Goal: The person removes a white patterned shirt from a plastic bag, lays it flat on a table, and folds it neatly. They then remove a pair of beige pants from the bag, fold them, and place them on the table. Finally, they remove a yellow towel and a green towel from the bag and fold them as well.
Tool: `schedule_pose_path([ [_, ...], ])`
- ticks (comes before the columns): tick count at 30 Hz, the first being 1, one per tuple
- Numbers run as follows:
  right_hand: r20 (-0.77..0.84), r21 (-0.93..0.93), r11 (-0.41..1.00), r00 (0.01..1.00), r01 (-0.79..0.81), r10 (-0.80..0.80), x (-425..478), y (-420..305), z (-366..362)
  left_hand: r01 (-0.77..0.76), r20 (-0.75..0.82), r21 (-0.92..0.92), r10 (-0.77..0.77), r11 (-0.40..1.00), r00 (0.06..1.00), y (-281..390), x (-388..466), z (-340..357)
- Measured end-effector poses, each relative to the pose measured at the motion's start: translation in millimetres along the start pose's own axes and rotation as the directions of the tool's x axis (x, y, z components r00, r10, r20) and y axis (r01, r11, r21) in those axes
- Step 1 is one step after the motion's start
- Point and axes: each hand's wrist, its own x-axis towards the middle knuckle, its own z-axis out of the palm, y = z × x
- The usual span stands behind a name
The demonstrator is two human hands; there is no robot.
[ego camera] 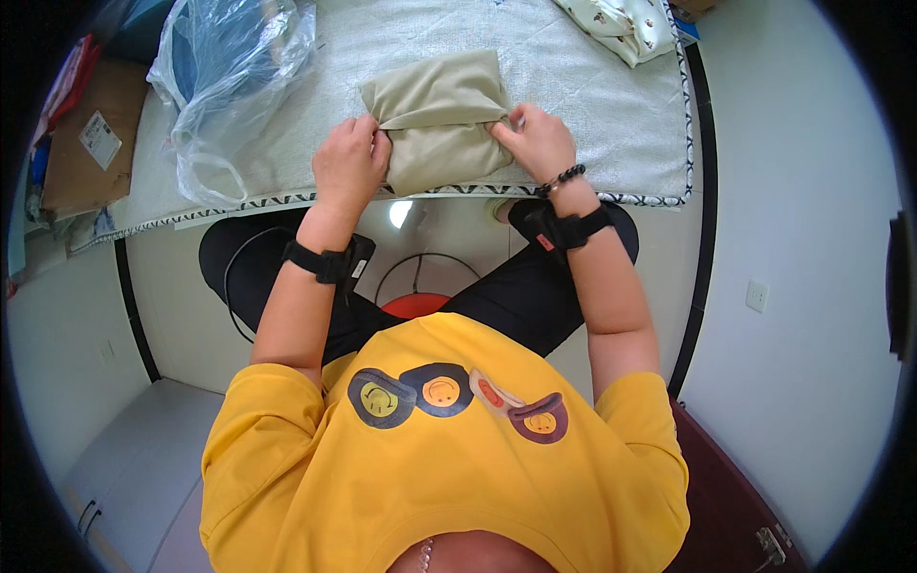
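A beige cloth bundle (444,154), folded into a compact rectangle, lies near the front edge of the covered table. A fold runs across its middle from side to side. My left hand (351,157) pinches the left end of that fold. At the other end, my right hand (537,140) grips the edge between thumb and fingers. The fingertips of both hands are partly hidden by the cloth and by the hands themselves.
A clear plastic bag (229,100) sits at the left, with a cardboard box (93,140) beyond it. Folded white printed fabric (627,29) lies at the far right. The pale tablecloth (602,136) has a patterned border. A wall (795,179) stands to the right.
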Motion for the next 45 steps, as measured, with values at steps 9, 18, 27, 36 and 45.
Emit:
schedule_pose_path([
  [9,-0.449,-0.151,0.874,0.756,0.461,-0.476,4,-9,18,-0.368,-0.220,-0.094,0.341,0.925,0.914,78,-2,39],
  [18,-0.231,-0.387,0.773,0.759,0.503,-0.609,-21,13,23,-0.127,0.220,-0.157,0.160,0.979,0.962,64,21,55],
  [27,-0.324,-0.175,0.742,0.673,0.648,-0.665,-44,-36,29,0.081,-0.252,-0.367,-0.183,0.927,0.950,8,-31,7],
  [36,-0.175,-0.042,0.816,0.800,0.576,-0.574,-45,-86,76,0.397,0.136,-0.732,-0.452,0.554,0.882,-18,-22,32],
  [45,-0.311,-0.154,0.952,0.902,0.263,-0.299,-8,-100,95,0.110,-0.235,-0.539,-0.274,0.835,0.933,-10,-36,27],
])
